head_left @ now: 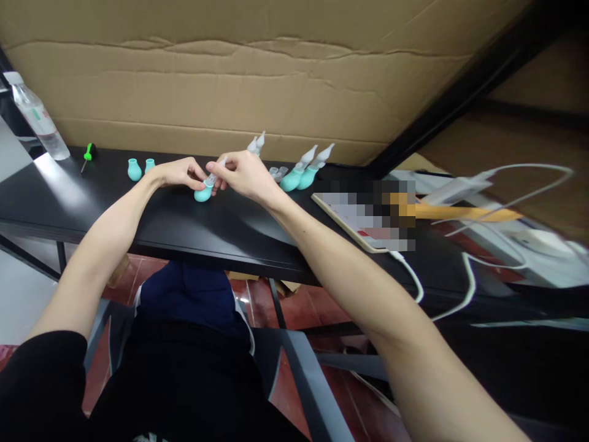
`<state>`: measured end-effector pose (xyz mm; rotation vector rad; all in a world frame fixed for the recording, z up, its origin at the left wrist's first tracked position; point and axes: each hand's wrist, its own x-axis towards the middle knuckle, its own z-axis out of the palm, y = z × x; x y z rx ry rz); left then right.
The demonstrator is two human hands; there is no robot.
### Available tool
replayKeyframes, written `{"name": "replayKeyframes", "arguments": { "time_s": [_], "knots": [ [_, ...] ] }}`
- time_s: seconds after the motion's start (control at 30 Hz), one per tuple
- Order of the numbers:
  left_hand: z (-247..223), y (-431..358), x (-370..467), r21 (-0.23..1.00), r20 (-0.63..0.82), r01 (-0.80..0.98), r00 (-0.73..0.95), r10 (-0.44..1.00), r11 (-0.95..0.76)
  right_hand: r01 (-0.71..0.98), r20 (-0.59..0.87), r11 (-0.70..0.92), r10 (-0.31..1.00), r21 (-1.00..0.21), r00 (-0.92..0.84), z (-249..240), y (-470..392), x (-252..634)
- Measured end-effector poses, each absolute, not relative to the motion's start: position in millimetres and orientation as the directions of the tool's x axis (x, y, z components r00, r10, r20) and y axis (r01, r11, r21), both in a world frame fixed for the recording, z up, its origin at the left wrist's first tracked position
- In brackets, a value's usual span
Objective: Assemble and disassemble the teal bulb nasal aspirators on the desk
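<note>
A teal rubber bulb [202,194] sits low over the black table, a clear nozzle piece [211,180] standing in its mouth at a tilt. The fingers of my left hand [181,174] are closed around the bulb's neck. My right hand [246,174] pinches the nozzle from above; its fingers partly hide the upper end. Left of my hands stand two teal bulbs without nozzles, one whole bulb [134,170] and another bulb [150,166] partly behind my wrist. To the right lie two bulbs with nozzles fitted, nasal aspirators [291,178] by their look.
Loose clear nozzle tips [260,142] stand behind my right hand, and small clear connectors [277,173] lie beside it. A green screwdriver [88,153] and a water bottle [39,120] are at the left. A phone or tablet [354,224] with a white cable [409,273] lies right.
</note>
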<state>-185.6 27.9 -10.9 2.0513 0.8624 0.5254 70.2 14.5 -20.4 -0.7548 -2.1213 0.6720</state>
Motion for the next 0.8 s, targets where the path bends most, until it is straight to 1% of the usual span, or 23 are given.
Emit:
{"name": "replayKeyframes", "arguments": {
  "time_s": [0.07,0.27,0.47,0.67,0.8],
  "knots": [
    [-10.8,28.1,-184.5,0.82,0.054,0.387,0.681,0.73,-0.421,0.283,0.5,0.693,0.691,-0.663,-0.521,-21.1,14.5,71.5],
    [-12.9,26.5,-183.6,0.831,0.067,0.357,0.698,0.713,-0.427,0.339,0.538,0.754,0.645,-0.562,-0.543,-18.8,10.8,74.8],
    [-13.4,25.5,-183.1,0.842,0.055,0.349,0.702,0.71,-0.411,0.375,0.551,0.786,0.614,-0.492,-0.565,-17.0,12.9,76.2],
    [-17.5,30.6,-184.7,0.845,0.058,0.341,0.708,0.704,-0.412,0.336,0.534,0.809,0.576,-0.483,-0.619,-12.1,9.5,77.0],
    [-18.8,31.1,-184.4,0.849,0.075,0.324,0.708,0.702,-0.418,0.26,0.512,0.807,0.55,-0.531,-0.66,-14.4,12.8,80.1]
  ]
}}
